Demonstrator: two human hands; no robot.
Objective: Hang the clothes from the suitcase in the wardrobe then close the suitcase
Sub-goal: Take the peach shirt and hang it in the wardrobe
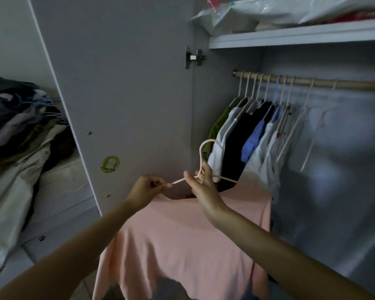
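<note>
Head view, facing the open wardrobe. Both forearms reach in from the bottom edge. Right hand (201, 185) is curled round the neck of a pale pink hanger (206, 156), just under its hook; the hook stands up at about 12 o'clock from the fist. Left hand (146, 188) pinches the hanger's left arm tip between thumb and fingertips, at 9 o'clock from the right hand, the two hands near each other. Pink shirt (178, 239) hangs below both hands, its collar opening just beneath them. The hanger's right arm runs into the collar; its left arm tip shows outside the cloth, so that side looks not yet seated.

Wooden rail (312, 82) crosses the wardrobe at 1 to 2 o'clock from the hands, well above them. The held hanger is not on it. Hung clothes (247, 135) crowd the rail's left end: green, white, black, blue, more white, all on pale hangers. Two bare hangers sit apart to the right along the rail.

Shelf (290, 37) above the rail carries plastic-wrapped bundles (268, 9). Wardrobe door (117, 94) stands open at 11 o'clock, round green sticker (110, 164) low on it. Heap of dark and light garments (15, 137) at 9 o'clock, beyond the door. Suitcase not seen from here.
</note>
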